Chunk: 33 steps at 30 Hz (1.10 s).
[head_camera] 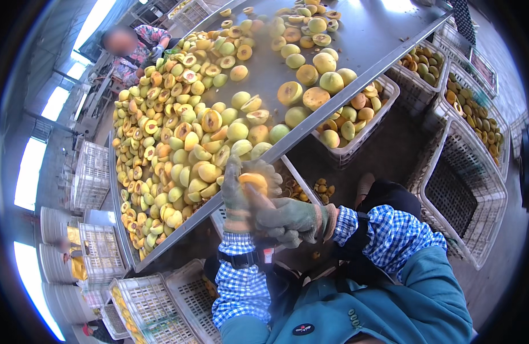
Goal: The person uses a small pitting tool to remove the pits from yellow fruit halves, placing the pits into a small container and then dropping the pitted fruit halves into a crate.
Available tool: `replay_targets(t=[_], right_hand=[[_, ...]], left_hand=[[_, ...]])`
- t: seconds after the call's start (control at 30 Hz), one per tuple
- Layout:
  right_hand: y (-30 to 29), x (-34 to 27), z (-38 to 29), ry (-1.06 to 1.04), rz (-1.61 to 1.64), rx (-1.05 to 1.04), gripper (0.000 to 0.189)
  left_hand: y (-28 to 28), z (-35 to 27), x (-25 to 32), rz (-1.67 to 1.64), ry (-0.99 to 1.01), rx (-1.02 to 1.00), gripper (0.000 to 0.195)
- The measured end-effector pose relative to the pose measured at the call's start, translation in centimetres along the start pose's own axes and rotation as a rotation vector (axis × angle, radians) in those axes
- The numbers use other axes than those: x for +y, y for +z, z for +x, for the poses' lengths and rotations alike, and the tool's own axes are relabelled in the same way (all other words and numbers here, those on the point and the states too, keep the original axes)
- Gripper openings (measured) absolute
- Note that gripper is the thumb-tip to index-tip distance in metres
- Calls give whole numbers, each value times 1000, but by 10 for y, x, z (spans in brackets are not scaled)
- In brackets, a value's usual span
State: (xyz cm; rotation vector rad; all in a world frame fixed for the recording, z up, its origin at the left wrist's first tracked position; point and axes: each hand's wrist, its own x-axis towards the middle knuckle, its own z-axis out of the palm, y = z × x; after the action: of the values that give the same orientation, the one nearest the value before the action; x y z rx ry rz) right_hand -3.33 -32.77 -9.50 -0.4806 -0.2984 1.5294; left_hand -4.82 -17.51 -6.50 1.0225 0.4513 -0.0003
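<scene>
My gloved left hand (243,193) holds a halved peach-like fruit (254,182), its orange cut side facing up, just past the near edge of the metal table (333,101). My right hand (290,219), also gloved, is closed on a small tool (258,198) whose blurred tip meets the fruit; its exact kind cannot be told. Beyond my hands, a large heap of halved yellow-green fruit (187,142) covers the table's left part, many halves showing brown pit hollows. More halves and seemingly whole fruit (324,63) lie farther right on the metal.
Below the table's right edge stands a plastic crate of fruit (378,116). Filled crates (475,112) and an empty crate (483,215) are on the right. White crates (152,301) stand at lower left. A co-worker (137,51) is at the table's far left side.
</scene>
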Motion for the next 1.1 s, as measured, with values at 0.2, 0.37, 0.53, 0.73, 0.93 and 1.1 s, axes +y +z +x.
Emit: replay_targets(t=[0.2, 0.37, 0.53, 0.73, 0.93, 1.1], right_hand=[[26, 4, 5, -124, -238, 274, 13], [8, -3, 0, 74, 140, -123, 16], [10, 6, 5, -1, 42, -113, 21], [18, 2, 3, 131, 102, -202, 24], [-44, 61, 11, 307, 206, 344, 17], [-8, 47, 12, 359, -33, 352, 17]], left_hand=[[-2, -4, -8, -15, 72, 155, 63], [5, -13, 0, -51, 111, 77, 57], [-1, -18, 4, -106, -90, 91, 61], [-43, -20, 10, 105, 174, 300, 58], [-155, -139, 48, 852, 172, 701, 53], [-193, -157, 57, 2010, 486, 759, 35]])
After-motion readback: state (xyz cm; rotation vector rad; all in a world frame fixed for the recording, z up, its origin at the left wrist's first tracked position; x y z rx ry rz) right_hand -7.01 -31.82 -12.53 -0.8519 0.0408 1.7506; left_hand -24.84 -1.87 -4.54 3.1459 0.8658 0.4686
